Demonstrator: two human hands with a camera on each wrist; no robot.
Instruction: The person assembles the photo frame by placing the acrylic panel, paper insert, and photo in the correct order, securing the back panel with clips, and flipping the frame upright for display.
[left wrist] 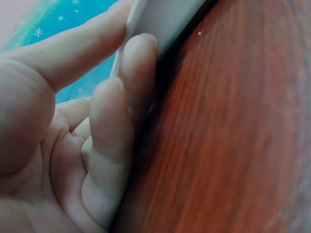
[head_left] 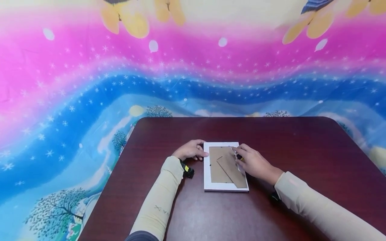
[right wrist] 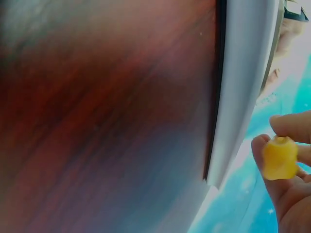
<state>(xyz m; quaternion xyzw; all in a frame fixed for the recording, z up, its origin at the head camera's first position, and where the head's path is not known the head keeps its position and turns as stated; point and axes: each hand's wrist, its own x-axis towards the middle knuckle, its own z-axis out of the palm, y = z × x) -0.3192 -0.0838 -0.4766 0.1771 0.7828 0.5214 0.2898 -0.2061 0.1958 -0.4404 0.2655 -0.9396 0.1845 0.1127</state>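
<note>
A white picture frame (head_left: 206, 174) lies face down on the dark red table (head_left: 150, 134), showing its brown backing board (head_left: 215, 172) with the easel leg (head_left: 230, 167) slanting toward the lower right corner. My left hand (head_left: 192, 150) grips the frame's left edge near the upper corner; in the left wrist view the thumb (left wrist: 92, 43) reaches onto the frame and curled fingers (left wrist: 109, 107) sit at its side. Above the frame's right side, my right hand (head_left: 253, 162) pinches a small screwdriver (right wrist: 280, 159) with a yellow-and-black handle, its thin metal shaft pointing toward the frame's top edge.
Wrist cameras (head_left: 187, 170) are strapped under both light sleeves. Behind the table's far edge hangs a colourful printed cloth (head_left: 193, 67) with snowflakes and trees.
</note>
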